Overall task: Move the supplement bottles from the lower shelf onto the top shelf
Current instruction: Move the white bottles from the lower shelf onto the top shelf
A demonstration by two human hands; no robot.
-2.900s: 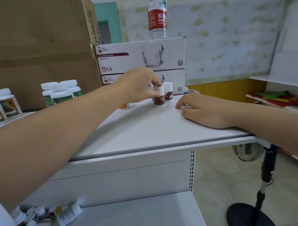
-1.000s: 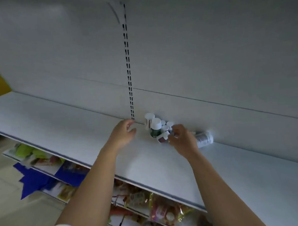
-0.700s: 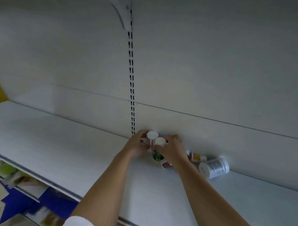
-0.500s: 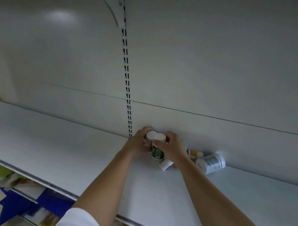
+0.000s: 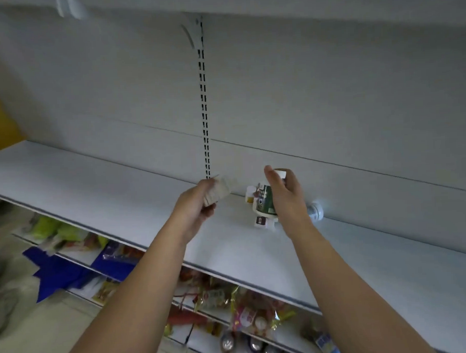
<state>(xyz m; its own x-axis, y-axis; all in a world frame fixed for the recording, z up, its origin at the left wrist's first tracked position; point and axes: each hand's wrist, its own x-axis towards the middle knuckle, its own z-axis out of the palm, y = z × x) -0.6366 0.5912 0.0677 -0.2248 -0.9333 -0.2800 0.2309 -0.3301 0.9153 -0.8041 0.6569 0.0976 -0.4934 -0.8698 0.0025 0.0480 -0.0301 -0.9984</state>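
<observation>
Head view, pickup step: left hand [image 5: 198, 207] grips a blurred small white bottle [image 5: 218, 190], right hand [image 5: 285, 200] grips a green-labelled white-capped bottle [image 5: 263, 203], both at frame centre over the pale grey lower shelf [image 5: 93, 182]; next move, as judged, calls for lifting both to the white top shelf [image 5: 325, 1] at the upper edge.

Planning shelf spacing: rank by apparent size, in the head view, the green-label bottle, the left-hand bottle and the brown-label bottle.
1. green-label bottle
2. left-hand bottle, blurred and partly covered, so less sure
3. brown-label bottle, clearly smallest
</observation>
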